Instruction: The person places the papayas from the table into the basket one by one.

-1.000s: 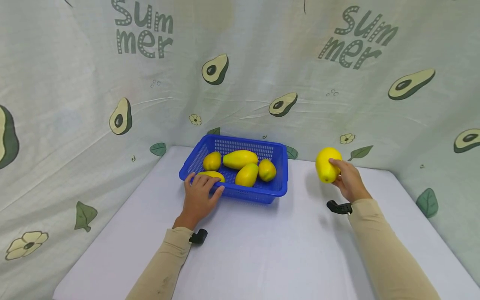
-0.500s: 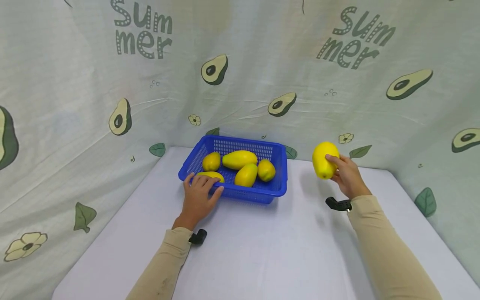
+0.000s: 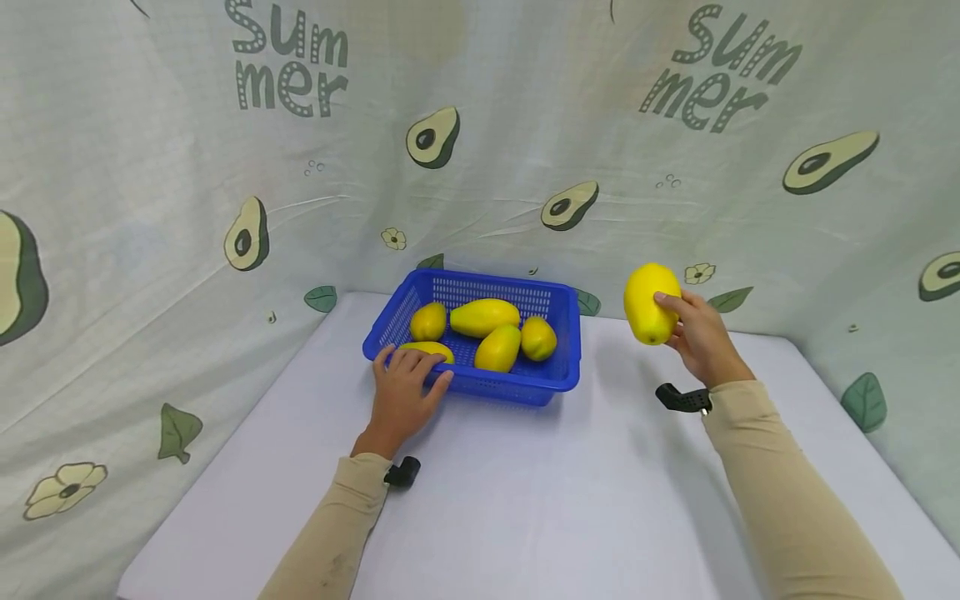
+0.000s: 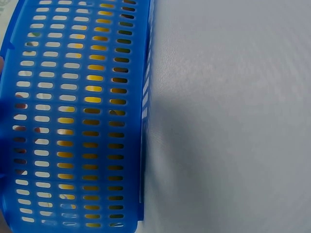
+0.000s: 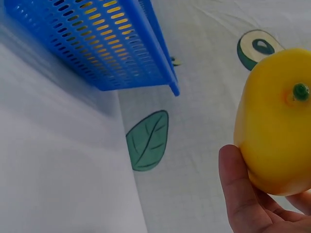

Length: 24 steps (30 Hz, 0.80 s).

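A blue plastic basket (image 3: 566, 342) with slotted walls stands on the white-covered table. My left hand (image 3: 401, 396) grips its near rim at the left corner, fingers over the edge and thumb along the outside. Inside lie several yellow fruits, among them a long one (image 3: 484, 318) at the back and a rounder one (image 3: 538, 338) at the right. To the right of the basket, my right hand (image 3: 703, 333) holds up a large yellow oblong fruit (image 3: 651, 304), thumb on its near side. A green stem nub (image 5: 301, 91) shows on that fruit in the right wrist view.
The white tabletop (image 3: 525, 500) extends in front of the basket and to both sides. A pale curtain (image 3: 480, 150) printed with avocados, leaves and lettering hangs behind and along the sides. Black wrist cameras sit on both wrists, the right one (image 3: 682, 398) beside the sleeve.
My right hand has raised the yellow oblong fruit higher above the table and moved it slightly away from me. My left hand and the basket stay in place.
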Available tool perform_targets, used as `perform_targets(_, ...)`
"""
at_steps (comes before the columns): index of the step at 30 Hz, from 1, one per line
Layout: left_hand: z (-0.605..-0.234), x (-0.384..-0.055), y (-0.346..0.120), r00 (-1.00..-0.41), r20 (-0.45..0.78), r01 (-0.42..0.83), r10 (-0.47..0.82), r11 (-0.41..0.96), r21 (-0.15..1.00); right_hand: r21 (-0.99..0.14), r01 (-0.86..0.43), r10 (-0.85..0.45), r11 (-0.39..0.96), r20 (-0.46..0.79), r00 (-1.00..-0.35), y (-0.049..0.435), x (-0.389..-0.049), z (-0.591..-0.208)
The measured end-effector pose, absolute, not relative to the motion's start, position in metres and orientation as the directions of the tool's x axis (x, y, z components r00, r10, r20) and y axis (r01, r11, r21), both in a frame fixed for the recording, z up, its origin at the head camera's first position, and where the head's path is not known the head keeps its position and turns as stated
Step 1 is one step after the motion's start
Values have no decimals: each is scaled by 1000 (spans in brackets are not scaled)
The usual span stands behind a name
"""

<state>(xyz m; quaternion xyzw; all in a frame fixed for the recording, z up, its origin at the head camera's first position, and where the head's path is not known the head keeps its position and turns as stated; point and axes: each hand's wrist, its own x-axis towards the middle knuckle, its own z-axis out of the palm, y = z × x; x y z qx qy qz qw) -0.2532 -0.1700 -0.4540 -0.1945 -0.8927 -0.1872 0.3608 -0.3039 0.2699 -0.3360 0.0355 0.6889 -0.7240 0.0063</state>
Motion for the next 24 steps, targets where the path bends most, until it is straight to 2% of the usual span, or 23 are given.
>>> perform_targets(24,-453,-253,-168,-682,700,464,212,866,189,-990,-125,-89,65,119,-989,240,-296,-291)
